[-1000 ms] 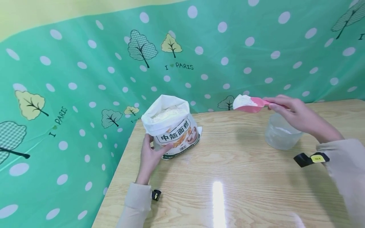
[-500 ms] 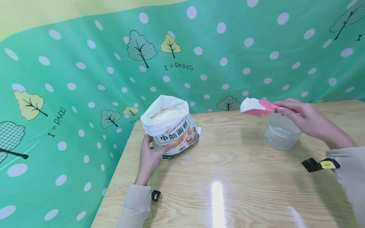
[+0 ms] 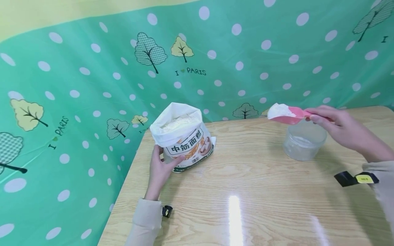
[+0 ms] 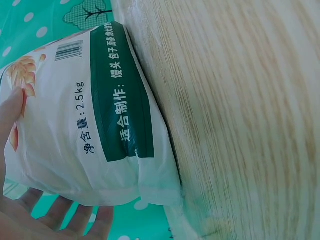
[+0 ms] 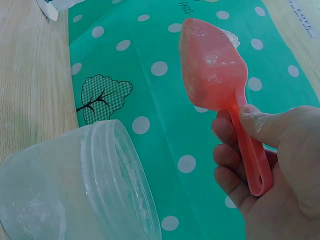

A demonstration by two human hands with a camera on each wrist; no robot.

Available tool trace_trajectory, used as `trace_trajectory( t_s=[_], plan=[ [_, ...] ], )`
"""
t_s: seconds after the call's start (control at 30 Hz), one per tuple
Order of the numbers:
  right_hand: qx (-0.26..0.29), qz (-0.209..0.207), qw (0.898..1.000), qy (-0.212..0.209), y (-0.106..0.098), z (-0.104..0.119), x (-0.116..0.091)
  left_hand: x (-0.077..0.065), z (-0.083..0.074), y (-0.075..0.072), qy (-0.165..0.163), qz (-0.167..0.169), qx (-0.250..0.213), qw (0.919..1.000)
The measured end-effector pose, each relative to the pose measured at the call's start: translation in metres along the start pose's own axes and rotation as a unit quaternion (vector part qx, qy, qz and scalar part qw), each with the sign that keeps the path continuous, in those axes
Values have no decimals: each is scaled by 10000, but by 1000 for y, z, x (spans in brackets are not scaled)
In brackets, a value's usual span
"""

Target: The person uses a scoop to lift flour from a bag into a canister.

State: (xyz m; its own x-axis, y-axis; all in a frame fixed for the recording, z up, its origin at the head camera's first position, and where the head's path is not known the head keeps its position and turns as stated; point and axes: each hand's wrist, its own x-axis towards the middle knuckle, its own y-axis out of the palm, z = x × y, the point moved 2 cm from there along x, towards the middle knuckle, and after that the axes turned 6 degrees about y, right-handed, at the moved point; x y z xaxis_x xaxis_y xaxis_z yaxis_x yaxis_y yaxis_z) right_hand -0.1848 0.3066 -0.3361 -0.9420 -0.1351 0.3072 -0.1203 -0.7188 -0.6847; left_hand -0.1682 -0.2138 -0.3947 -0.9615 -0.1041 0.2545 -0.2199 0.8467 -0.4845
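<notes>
Gripping | left hand (image 3: 159,169): flour bag (image 3: 190,145) | right hand (image 3: 338,127): pink scoop (image 3: 290,119), heaped with powder (image 3: 279,110), near clear tub (image 3: 299,150)

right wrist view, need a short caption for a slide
A right hand grips a powder-dusted pink scoop, with a translucent tub nearby and dotted green cloth behind.
</notes>
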Motion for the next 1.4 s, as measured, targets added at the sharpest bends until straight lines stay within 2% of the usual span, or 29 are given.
trace_trajectory(
  t_s=[0.1, 0.33, 0.7, 0.87, 1.03, 1.17, 1.4],
  plan=[
    [24, -77, 10000, -38, -2, -3, -2, 0, 1, -1, 14, -22, 14, 10000],
    [86, -63, 9995, 310, -9, -12, -8, 0, 2, -2, 39, -23, 33, 10000],
    [-11, -269, 9989, 385, -23, -31, -15, 1, 2, -3, 5, -47, 73, 10000],
    [-264, -515, 9980, 255, -28, -39, -19, 2, 1, 0, 61, -2, 28, 10000],
    [-474, -525, 9969, 334, -30, -43, -21, 2, 1, 1, 94, -4, -5, 10000],
    [-540, -610, 9964, 241, -31, -44, -23, 2, 1, 1, 85, -2, 24, 10000],
    [-681, -449, 9949, 595, -31, -49, -27, 2, 2, 0, 96, -8, 47, 9999]
  ],
)
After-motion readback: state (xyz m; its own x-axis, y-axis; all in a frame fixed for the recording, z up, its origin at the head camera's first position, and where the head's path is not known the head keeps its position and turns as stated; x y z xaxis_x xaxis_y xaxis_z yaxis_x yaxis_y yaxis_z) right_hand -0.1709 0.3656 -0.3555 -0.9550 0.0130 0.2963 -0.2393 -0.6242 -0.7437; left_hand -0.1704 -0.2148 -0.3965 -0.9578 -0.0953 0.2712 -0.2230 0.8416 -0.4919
